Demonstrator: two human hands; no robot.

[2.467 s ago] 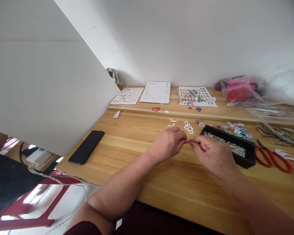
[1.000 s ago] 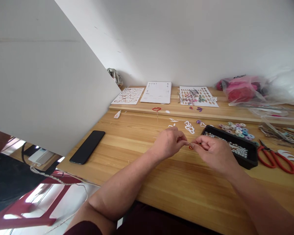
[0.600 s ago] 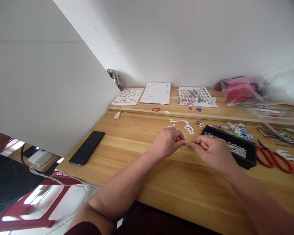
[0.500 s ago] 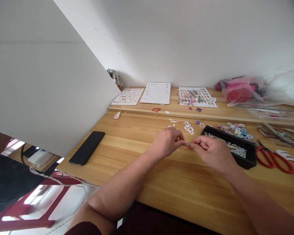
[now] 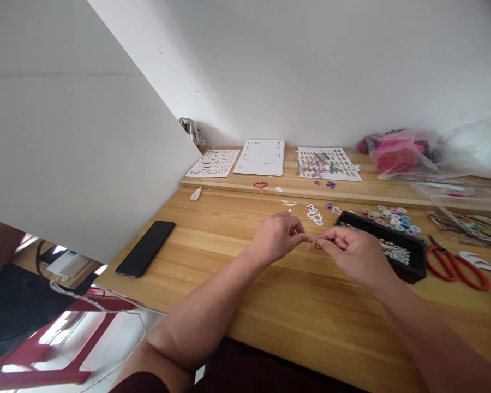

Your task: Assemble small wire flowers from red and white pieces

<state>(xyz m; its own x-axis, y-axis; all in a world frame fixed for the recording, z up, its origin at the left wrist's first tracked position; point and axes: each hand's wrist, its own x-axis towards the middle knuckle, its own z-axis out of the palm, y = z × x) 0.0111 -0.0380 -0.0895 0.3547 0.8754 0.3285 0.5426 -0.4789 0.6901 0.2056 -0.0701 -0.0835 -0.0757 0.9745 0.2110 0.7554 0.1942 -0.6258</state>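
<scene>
My left hand point(image 5: 279, 234) is closed in a pinch over the table, thumb and forefinger on a thin pale strand point(image 5: 309, 246) whose kind I cannot make out. Almost touching it, my right hand point(image 5: 354, 252) pinches a small red loop point(image 5: 318, 246), partly hidden by the fingertips. Just beyond the right hand sits a black tray point(image 5: 412, 272) of small silvery and white beads. A larger red heart-shaped loop point(image 5: 261, 185) on a thin stem lies farther back. White paper cut-outs point(image 5: 314, 214) lie beyond the hands.
Red-handled scissors point(image 5: 454, 266) and thread bobbins point(image 5: 395, 219) lie at the right. A black phone point(image 5: 146, 248) rests at the left, with a small white glue bottle point(image 5: 195, 194) behind it. Patterned sheets point(image 5: 259, 158) and plastic bags point(image 5: 409, 153) line the raised back ledge.
The hands stay nearly in place, still pinching. The pale strand now hangs more visibly below the left fingertips, and a slight gap shows between the two hands. The view has shifted slightly.
</scene>
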